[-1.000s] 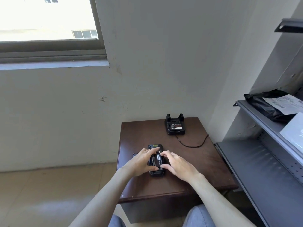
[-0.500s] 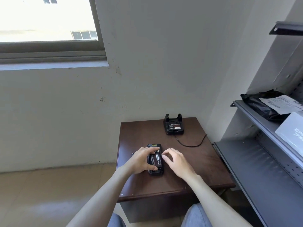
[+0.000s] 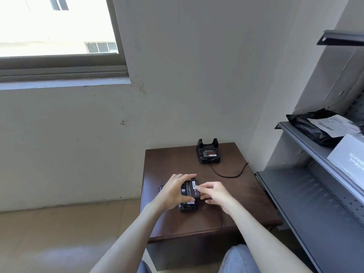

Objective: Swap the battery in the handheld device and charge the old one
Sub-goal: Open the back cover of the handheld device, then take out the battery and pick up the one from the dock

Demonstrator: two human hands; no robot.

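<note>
The black handheld device (image 3: 188, 206) lies face down on the brown table (image 3: 232, 205), its back compartment open. A black battery (image 3: 191, 188) with a white label is tilted up out of it. My left hand (image 3: 174, 191) grips the battery, fingers over its far end and thumb at its near end. My right hand (image 3: 213, 194) pinches the battery's right edge with its fingertips. At the table's far edge stands the black charging cradle (image 3: 208, 153), with a labelled battery in it. A dark flat piece (image 3: 161, 187) peeks out left of my left hand.
The cradle's black cable (image 3: 226, 174) curls across the table's right side. A grey metal shelf unit (image 3: 315, 203) stands close on the right, holding a black bag (image 3: 309, 127) and a white box (image 3: 350, 156). The wall and a window lie behind the table.
The battery has risen from lying flat in the device to tilted up on its left side. My right fingertips have moved onto its right edge, and my left hand has shifted onto the battery.
</note>
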